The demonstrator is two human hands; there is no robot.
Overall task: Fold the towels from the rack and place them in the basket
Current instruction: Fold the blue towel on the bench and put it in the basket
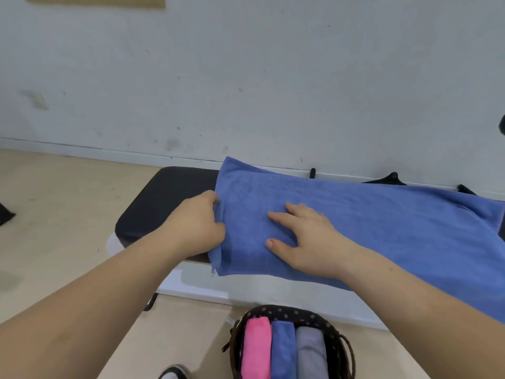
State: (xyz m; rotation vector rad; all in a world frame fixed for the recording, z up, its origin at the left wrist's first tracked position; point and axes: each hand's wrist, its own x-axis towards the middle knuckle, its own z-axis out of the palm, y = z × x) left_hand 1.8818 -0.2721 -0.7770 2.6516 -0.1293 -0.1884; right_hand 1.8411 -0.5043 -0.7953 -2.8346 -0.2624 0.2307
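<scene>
One fold in hand: the edge is probably best carried toward 3 o'clock with corners matching, while the flat palm is pinning the crease line.
Left hand (196, 225): fingers are curling round the 9 o'clock edge of the blue towel (369, 214), pinching it.
Right hand (308, 236): lying flat and spread on the cloth just beside the left, pressing down, grasping nothing.
Blue towel: lying across the dark bench (164, 203), stretching toward 3 o'clock.
Basket (287, 313): sitting at 6 o'clock, holding three folded towels side by side.
</scene>
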